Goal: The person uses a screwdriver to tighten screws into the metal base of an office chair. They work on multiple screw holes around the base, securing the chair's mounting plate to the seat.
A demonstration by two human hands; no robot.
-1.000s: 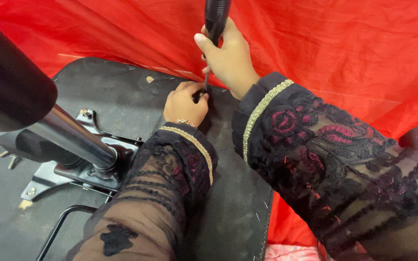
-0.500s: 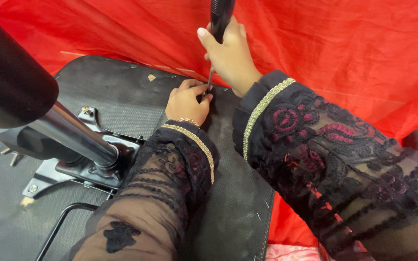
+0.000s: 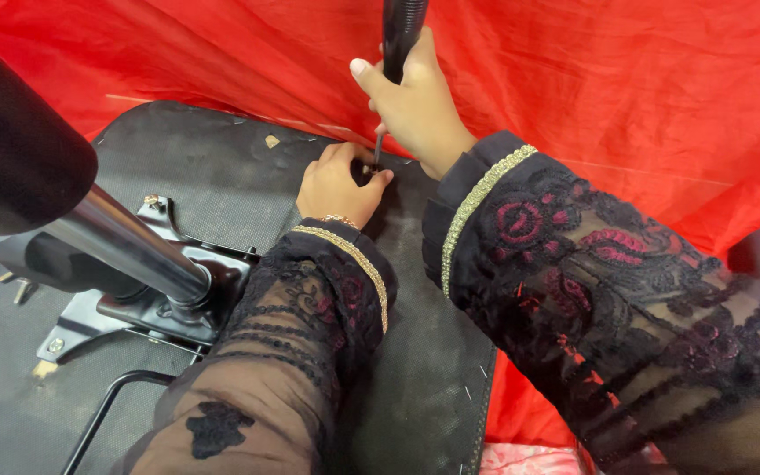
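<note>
Filling the bottom of the view, two black embroidered lace sleeves [image 3: 573, 290] with gold-braid cuffs reach forward over the dark fabric-covered underside of an office-chair seat [image 3: 213, 176]. To the left, the chair's black gas-lift cylinder [image 3: 125, 242] rises toward the camera out of a black metal mounting plate [image 3: 107, 303] that is bolted to the seat bottom, and a thin black lever rod [image 3: 107, 413] curves below that plate. A few small loose metal parts [image 3: 19, 288] lie on the seat at the far left edge.

Past the cuffs, the left hand [image 3: 338, 186] rests on the seat near its far edge, fingers curled and pinched close around the tip of a screwdriver [image 3: 398, 40]; what sits under the tip is hidden by the fingers. Just beyond and above it, the right hand [image 3: 415, 110] is closed in a fist around the screwdriver's black ribbed handle, thumb up along it, the tool held nearly upright with its thin metal shaft pointing down into the left hand's fingertips.

Behind everything, red cloth [image 3: 617, 79] is draped across the whole background and down along the right side of the seat.
</note>
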